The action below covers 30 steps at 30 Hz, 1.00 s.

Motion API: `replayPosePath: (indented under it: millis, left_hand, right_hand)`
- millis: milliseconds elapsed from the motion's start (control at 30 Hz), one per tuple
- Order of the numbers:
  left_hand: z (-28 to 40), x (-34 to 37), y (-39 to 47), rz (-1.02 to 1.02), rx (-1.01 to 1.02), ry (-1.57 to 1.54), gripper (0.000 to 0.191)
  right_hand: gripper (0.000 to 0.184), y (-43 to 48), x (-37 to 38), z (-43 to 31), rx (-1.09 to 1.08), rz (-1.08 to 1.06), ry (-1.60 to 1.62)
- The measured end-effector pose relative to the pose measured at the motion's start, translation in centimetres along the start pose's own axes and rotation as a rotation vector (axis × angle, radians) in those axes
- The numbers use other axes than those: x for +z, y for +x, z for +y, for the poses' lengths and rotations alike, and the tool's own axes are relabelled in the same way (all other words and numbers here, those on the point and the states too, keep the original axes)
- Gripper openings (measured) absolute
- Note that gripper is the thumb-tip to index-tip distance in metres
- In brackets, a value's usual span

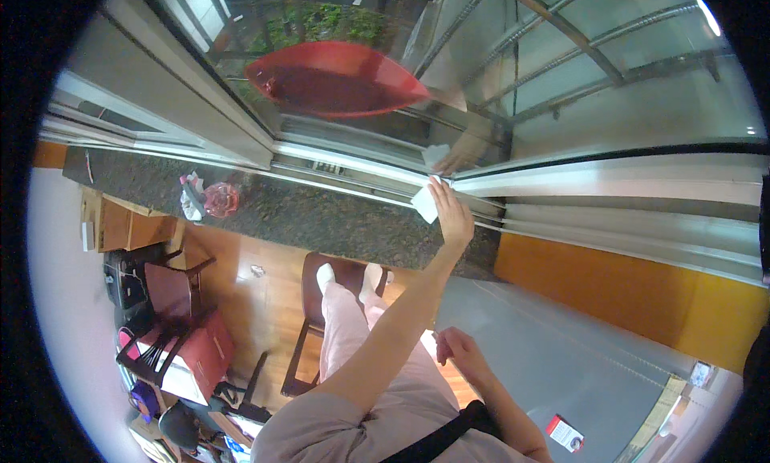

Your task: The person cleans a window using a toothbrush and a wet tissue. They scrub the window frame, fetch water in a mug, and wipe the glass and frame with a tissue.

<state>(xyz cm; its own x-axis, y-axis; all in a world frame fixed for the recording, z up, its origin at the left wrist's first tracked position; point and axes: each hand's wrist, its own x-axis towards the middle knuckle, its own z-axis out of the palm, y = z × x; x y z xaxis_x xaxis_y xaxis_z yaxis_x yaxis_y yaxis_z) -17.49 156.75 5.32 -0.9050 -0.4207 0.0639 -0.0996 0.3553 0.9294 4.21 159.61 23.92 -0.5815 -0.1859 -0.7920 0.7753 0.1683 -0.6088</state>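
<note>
My left hand (455,215) reaches up to the lower frame of the window (373,160). Its fingers press a folded white cloth or wipe (425,205) against the frame, beside the sliding track. The glass mirrors the hand and cloth. My right hand (462,350) hangs lower, beside my thigh, fingers curled; whether they enclose anything is unclear. Below the track runs a dark stone sill (313,213). A clear pink bottle (221,199) lies or stands at its left, touching a crumpled white-and-grey item (192,197).
My white-socked feet stand on a brown chair (313,294) against the sill. Another wooden chair (171,288) and cardboard boxes (114,222) are at left. A grey board or panel (517,342) lies right, with a red-and-white card (565,433). Outside are metal bars (535,23) and a red basin-like object (337,78).
</note>
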Motion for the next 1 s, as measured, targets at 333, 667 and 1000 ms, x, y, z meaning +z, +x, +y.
replayPosePath:
  millis: [333, 667, 1000]
  left_hand:
    - [0.2, -2.4, 0.3, -0.067, -0.053, -0.228, 0.043]
    - [-2.5, -8.9, -0.4, -0.468, -0.662, -1.066, 0.036]
    - [-0.5, -18.2, 2.8, -0.506, -0.683, -1.537, 0.04]
  right_hand:
    - [0.031, 0.0, -0.2, 0.8, -0.04, -0.035, 0.0]
    - [0.03, 7.6, -2.3, 0.1, -0.183, 0.22, -0.152]
    - [0.038, 16.4, -0.8, -4.9, -0.348, 0.141, 0.409]
